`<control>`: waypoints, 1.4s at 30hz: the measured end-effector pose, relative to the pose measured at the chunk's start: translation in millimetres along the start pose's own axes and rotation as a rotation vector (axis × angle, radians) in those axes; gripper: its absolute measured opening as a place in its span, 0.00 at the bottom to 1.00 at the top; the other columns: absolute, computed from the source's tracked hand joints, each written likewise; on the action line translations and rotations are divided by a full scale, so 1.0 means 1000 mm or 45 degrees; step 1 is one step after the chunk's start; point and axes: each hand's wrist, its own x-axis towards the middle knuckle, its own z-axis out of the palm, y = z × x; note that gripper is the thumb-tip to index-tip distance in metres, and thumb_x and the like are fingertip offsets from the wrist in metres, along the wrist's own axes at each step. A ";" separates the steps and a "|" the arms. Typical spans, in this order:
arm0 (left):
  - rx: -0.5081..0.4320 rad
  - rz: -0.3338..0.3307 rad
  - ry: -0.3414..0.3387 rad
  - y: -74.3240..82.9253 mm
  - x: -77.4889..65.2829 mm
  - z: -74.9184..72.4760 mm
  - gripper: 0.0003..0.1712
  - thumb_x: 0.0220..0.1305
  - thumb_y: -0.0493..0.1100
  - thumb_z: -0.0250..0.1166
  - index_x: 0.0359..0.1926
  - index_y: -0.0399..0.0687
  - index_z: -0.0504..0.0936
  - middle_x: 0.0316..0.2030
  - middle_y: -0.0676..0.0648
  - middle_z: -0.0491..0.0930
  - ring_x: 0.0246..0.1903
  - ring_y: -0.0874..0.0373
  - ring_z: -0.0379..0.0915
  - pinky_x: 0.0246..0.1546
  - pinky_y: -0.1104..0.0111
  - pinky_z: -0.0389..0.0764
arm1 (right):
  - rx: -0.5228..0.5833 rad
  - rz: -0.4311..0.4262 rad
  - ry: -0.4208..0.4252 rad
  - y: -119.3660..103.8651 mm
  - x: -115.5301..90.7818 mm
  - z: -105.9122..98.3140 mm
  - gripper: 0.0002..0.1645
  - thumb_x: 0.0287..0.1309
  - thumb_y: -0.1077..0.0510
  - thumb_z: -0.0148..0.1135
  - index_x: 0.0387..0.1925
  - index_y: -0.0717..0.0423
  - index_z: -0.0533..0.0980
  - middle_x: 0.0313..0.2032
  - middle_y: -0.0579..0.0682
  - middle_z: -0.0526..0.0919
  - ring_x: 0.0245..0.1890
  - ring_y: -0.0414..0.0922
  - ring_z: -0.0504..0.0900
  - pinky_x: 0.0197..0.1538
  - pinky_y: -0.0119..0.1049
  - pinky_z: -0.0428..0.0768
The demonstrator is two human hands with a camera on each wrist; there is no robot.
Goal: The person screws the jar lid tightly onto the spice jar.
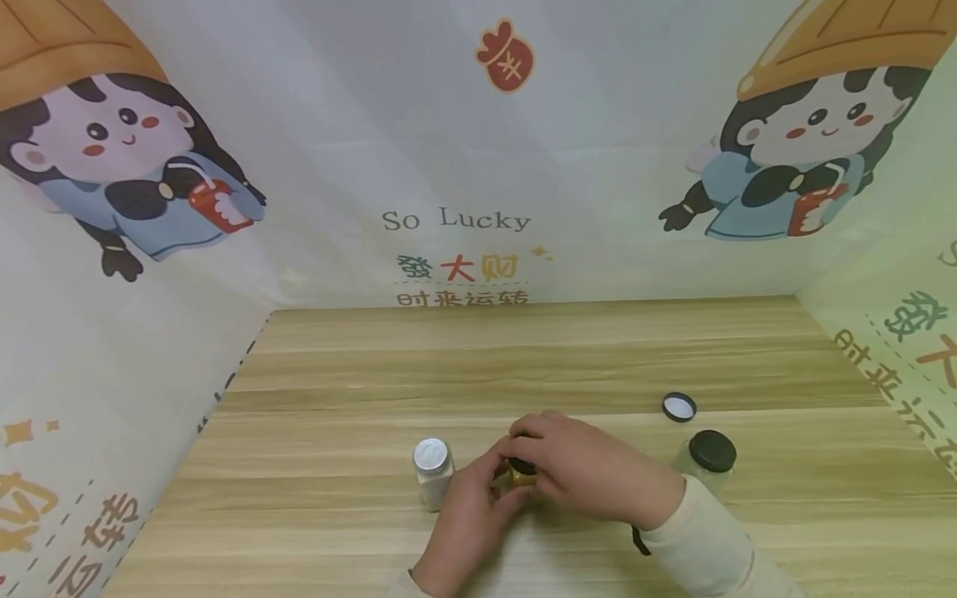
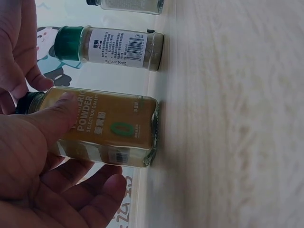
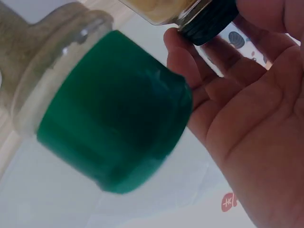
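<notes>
A glass jar of turmeric powder (image 2: 118,118) with a black cap (image 3: 209,21) stands upright on the table between both hands. My left hand (image 1: 471,507) grips the jar's body, its thumb lying across the printed label in the left wrist view. From above, my right hand (image 1: 586,465) holds the black cap between thumb and fingers. Close to the right wrist stands a spice jar with a green cap (image 3: 116,114); the right arm hides it in the head view. To the left of the left hand is a jar of pale powder (image 1: 432,475) with a silvery top.
A clear jar with a black lid (image 1: 712,451) stands at the right beside the right forearm. Behind it a loose black lid (image 1: 679,407) lies with its white inside up. The wooden table (image 1: 449,357) ends at printed cloth walls (image 1: 336,149) at the back and sides.
</notes>
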 end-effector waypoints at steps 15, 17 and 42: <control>0.003 -0.006 -0.004 0.001 0.001 0.000 0.33 0.60 0.44 0.72 0.66 0.53 0.74 0.57 0.45 0.80 0.46 0.58 0.79 0.41 0.66 0.80 | -0.026 0.183 0.039 -0.001 0.001 0.002 0.22 0.61 0.51 0.69 0.53 0.57 0.78 0.37 0.47 0.74 0.32 0.40 0.73 0.35 0.33 0.77; 0.020 0.005 0.005 0.001 0.001 0.000 0.32 0.60 0.44 0.72 0.65 0.52 0.75 0.56 0.45 0.81 0.47 0.57 0.79 0.40 0.67 0.79 | -0.031 0.156 0.046 -0.001 0.001 0.003 0.23 0.61 0.54 0.68 0.55 0.57 0.77 0.45 0.52 0.78 0.40 0.44 0.78 0.43 0.39 0.80; 0.013 0.022 0.014 0.000 0.000 0.000 0.35 0.60 0.47 0.72 0.68 0.50 0.73 0.57 0.43 0.80 0.47 0.55 0.80 0.47 0.62 0.81 | -0.228 0.135 0.040 -0.009 0.006 0.003 0.16 0.56 0.54 0.73 0.44 0.56 0.79 0.30 0.45 0.71 0.26 0.38 0.69 0.30 0.30 0.74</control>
